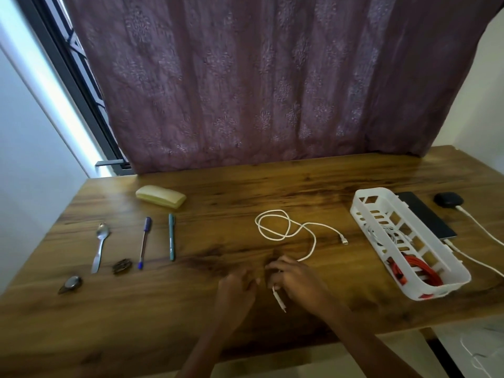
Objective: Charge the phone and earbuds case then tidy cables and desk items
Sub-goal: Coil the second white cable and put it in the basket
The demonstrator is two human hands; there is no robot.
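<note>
Wooden tabletop (218, 186) before a purple curtain (272, 77): the right hand (297, 282) has its fingers curled round one end of the loose white cable (286, 227), whose loops lie mid-table. The left hand (237, 287) is just beside it, fingers bent; blur hides whether they grip anything. The phone (425, 216) and earbuds case (447, 199) lie far right, beyond the white basket (441, 290).

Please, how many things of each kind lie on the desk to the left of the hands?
Pens: 2
Spoon: 1
Yellow case: 1
Small dark items: 2
Total: 6
</note>
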